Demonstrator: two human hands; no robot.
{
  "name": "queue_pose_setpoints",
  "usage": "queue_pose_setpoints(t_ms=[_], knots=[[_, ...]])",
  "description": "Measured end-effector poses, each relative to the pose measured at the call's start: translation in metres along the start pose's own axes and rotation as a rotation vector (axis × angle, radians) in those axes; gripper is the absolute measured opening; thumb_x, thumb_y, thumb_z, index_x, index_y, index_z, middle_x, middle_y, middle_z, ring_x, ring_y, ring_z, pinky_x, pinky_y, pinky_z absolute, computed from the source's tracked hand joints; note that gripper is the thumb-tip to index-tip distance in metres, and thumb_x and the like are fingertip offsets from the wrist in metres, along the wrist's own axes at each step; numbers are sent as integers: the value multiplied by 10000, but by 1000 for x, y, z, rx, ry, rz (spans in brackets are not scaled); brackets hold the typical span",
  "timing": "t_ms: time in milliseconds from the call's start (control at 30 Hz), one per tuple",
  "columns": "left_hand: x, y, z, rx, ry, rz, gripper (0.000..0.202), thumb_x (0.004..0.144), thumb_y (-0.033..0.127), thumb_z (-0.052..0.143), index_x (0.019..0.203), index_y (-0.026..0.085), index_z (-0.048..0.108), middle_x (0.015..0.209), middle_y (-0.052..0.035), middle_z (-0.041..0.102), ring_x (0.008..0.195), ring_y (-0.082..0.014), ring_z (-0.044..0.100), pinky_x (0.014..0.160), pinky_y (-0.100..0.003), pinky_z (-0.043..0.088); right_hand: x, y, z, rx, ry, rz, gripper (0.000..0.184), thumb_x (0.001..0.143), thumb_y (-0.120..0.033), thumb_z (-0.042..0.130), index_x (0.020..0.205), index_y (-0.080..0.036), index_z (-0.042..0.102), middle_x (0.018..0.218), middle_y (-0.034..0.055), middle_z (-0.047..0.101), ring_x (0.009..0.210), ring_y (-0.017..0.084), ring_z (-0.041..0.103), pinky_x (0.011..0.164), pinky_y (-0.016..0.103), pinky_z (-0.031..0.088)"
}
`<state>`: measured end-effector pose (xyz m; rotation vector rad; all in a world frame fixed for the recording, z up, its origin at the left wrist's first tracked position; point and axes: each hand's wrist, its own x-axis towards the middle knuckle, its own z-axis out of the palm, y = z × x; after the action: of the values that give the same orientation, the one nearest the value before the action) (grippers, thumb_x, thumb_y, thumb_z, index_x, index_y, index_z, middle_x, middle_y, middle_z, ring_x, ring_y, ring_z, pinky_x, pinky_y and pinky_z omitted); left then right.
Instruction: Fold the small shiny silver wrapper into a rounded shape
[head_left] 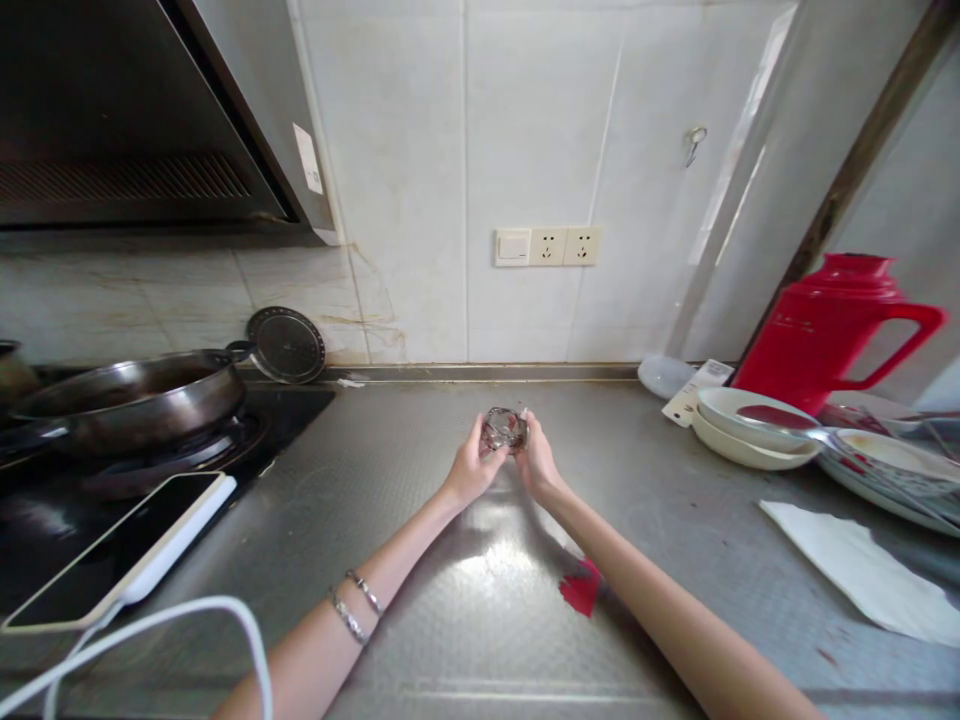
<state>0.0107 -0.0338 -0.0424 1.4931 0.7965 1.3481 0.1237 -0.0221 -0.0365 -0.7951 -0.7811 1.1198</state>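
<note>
Out in front of me, a small round shiny object (505, 429) with dark lines and clear or silvery patches is held between both hands. Its exact kind is hard to make out. My left hand (472, 465) closes on its left side, thumb along the near edge. On the other side, my right hand (538, 460) grips it with curved fingers. Both hands are above the grey metal countertop (420, 600). Beneath my right forearm lies a small red piece (580, 587) with a jagged edge.
At left, a steel frying pan (142, 405) sits on the black stove (45, 520), beside a phone (112, 550) with a white cable (240, 610). To the right stand a red thermos jug (832, 330), stacked bowls (750, 455) and a white paper sheet (862, 570). A tiled wall (405, 150) rises behind.
</note>
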Motion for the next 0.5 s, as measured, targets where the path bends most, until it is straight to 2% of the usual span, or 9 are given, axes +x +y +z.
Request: queue_pose_setpoints(t_ms=[100,200,300,433,500], knots=[[0,1,2,-17,-31,7,666,680,286,765,1259,166,458,1248,-145,578,1130,-269,591,1022,-458,437,9,-14,-7,0,2,54,392,763,-550,506,900,-213,652,834,14,734,855,218,669,702,304,529],[0,-2,1,-33,-11,-20,747,560,221,843,1215,169,488,1242,-140,546,1101,-273,600,967,-444,483,9,-22,-10,-15,-32,109,394,768,-546,516,855,-199,680,809,38,740,836,233,681,705,323,537],[-1,-5,1,36,3,17,814,478,206,878,1206,163,518,1249,-137,530,1164,-282,551,1003,-419,451,3,-25,-7,-8,-103,195,413,785,-552,500,780,-187,692,763,55,740,833,243,690,722,335,546],[-4,1,3,75,-35,55,750,518,247,857,1178,150,515,1160,-120,608,1090,-257,598,988,-399,451,-2,-27,-2,13,-140,242,417,790,-551,499,727,-186,690,715,54,737,861,256,691,756,342,543],[-5,5,5,105,-1,72,718,535,259,846,1144,155,481,1114,-114,630,1036,-243,622,943,-396,475,-3,-25,0,10,-159,217,421,780,-562,511,731,-184,690,721,47,737,885,255,685,783,341,534]])
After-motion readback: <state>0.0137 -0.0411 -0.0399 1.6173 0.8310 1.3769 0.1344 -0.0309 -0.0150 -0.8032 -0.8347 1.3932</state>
